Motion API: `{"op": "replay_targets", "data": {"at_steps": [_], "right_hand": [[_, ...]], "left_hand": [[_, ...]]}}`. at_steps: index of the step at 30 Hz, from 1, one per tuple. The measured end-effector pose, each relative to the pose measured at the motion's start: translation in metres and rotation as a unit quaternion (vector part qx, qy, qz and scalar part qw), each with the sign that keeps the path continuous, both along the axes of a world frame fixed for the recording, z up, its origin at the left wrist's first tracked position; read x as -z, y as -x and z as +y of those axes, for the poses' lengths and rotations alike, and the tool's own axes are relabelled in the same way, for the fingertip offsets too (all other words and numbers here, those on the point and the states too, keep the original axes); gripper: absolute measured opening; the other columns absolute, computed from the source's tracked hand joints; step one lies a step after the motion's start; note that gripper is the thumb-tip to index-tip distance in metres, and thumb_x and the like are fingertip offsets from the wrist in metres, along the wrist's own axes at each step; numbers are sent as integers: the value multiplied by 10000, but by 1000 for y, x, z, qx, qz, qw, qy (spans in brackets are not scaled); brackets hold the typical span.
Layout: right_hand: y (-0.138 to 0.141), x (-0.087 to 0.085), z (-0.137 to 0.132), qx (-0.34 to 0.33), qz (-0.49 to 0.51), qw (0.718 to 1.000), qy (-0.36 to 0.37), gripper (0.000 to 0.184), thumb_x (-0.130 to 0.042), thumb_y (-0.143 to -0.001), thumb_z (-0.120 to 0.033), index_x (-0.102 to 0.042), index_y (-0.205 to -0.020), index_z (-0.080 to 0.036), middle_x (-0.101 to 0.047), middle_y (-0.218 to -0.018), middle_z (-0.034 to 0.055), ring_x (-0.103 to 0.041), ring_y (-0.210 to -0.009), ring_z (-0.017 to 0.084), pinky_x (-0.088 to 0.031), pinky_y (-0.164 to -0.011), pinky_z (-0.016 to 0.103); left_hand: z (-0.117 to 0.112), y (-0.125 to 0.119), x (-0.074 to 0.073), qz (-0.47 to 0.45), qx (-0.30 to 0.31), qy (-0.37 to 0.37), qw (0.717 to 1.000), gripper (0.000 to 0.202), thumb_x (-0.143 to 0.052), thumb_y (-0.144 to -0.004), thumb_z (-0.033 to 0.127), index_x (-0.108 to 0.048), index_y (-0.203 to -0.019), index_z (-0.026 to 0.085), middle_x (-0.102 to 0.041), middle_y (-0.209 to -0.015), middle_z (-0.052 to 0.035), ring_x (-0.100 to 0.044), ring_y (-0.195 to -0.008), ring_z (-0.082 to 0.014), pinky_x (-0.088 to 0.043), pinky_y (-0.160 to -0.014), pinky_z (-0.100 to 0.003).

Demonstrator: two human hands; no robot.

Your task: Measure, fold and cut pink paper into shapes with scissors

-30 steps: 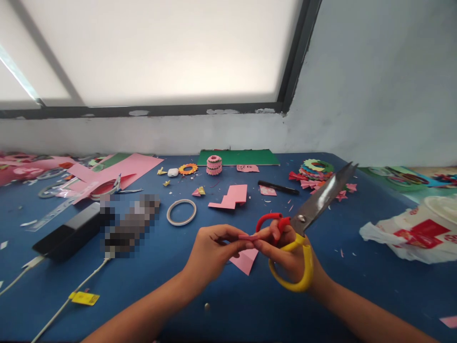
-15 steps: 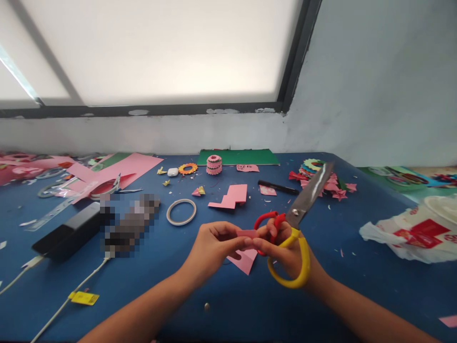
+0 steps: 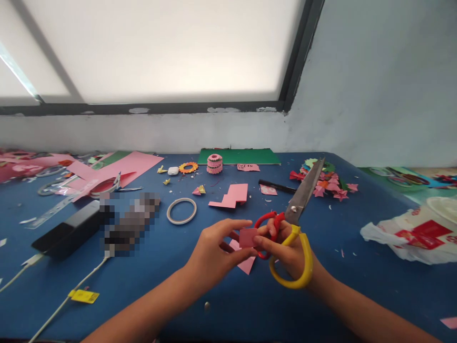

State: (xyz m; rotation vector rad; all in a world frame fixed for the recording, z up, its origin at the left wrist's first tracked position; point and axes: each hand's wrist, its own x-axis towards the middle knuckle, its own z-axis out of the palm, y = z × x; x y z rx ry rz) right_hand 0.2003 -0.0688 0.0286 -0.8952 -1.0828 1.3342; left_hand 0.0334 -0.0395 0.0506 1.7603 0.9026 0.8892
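A small folded pink paper square (image 3: 247, 237) is pinched between the fingers of both my hands above the blue table (image 3: 178, 286). My left hand (image 3: 212, 252) grips its left side. My right hand (image 3: 285, 247) holds its right edge with thumb and forefinger while its other fingers sit through the red and yellow handles of large scissors (image 3: 296, 224). The scissor blades are together and point up and to the right. A pink paper scrap (image 3: 246, 262) lies on the table under my hands.
A tape ring (image 3: 181, 210), a stepped pink paper piece (image 3: 230, 196) and a black marker (image 3: 276, 186) lie beyond my hands. Paper stars (image 3: 328, 183) sit far right, a plastic bag (image 3: 410, 231) at right, a black box (image 3: 67, 228) with white cables at left.
The scissor blades swung from pointing far right to more upright. The pink piece turned so its flat face now shows, and my left fingers opened slightly around it.
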Motion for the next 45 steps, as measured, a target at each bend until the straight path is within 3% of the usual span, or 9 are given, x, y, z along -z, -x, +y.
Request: {"op": "replay_targets", "data": {"at_steps": [4, 10, 13, 15, 18, 20, 35, 40, 45], "right_hand": [[0, 0, 2, 17, 12, 1000, 5, 398, -761, -667, -306, -378, -668, -197, -584, -636, -39, -538, -567, 104, -424, -536, 230], [0, 0, 2, 14, 14, 1000, 21, 420, -781, -639, -321, -380, -671, -197, -582, -626, -39, -531, -549, 103, -422, -534, 230], [1, 1, 1, 30, 12, 999, 26, 423, -776, -645, -327, -374, -659, -198, -562, -610, -45, -528, -530, 101, -422, -522, 228], [0, 0, 2, 46, 8, 999, 25, 432, -780, -636, -335, -370, -650, -197, -553, -600, -48, -509, -496, 91, -415, -495, 224], [-1, -1, 2, 58, 4, 998, 20, 438, -779, -630, -352, -368, -655, -202, -575, -602, -35, -503, -489, 96, -419, -483, 232], [-2, -2, 2, 60, 2, 998, 17, 440, -780, -626, -358, -369, -656, -205, -592, -608, -25, -518, -508, 109, -424, -483, 238], [-3, -6, 1, 47, -23, 999, 16, 457, -787, -610, -375, -366, -650, -201, -584, -612, -26, -503, -504, 103, -420, -494, 237], [-5, -3, 2, 48, -13, 999, 7, 436, -773, -641, -352, -362, -660, -206, -582, -616, -33, -501, -508, 103, -418, -505, 240], [-5, -1, 3, 21, 9, 1000, 0, 413, -762, -669, -315, -364, -664, -203, -571, -601, -49, -493, -505, 90, -399, -502, 222]], "left_hand": [[-1, 3, 3, 46, 33, -128, 990, 332, -680, -738, 224, -615, -1064, 226, -613, -941, -27, -601, -749, -121, -543, -609, -195], [-1, 4, 7, 59, 33, -159, 985, 313, -637, -777, 236, -616, -1088, 212, -628, -957, -48, -609, -745, -131, -555, -626, -217], [-2, 4, 4, 35, 13, -102, 994, 404, -700, -720, 287, -617, -1109, 219, -643, -968, -57, -615, -769, -151, -558, -612, -227], [-1, 3, 1, 0, 0, -9, 1000, 451, -718, -694, 328, -616, -1117, 207, -665, -919, -59, -624, -765, -164, -555, -583, -230], [2, 3, -4, -63, 20, 131, 989, 381, -688, -713, 343, -652, -1055, 178, -686, -829, -53, -630, -697, -154, -551, -540, -232], [6, 3, -6, -90, 40, 176, 980, 339, -695, -700, 319, -677, -1003, 168, -690, -822, -54, -625, -690, -152, -547, -518, -227], [9, 4, -3, -72, 52, 193, 977, 333, -716, -676, 304, -687, -986, 183, -652, -706, -23, -592, -566, -117, -510, -479, -203], [6, 4, -5, -56, 42, 157, 985, 383, -710, -691, 292, -649, -1059, 208, -655, -716, -15, -619, -591, -127, -527, -513, -215], [3, 6, -2, 3, 36, -44, 998, 528, -780, -624, 245, -601, -1120, 266, -660, -946, -25, -630, -790, -144, -521, -559, -173]]}}
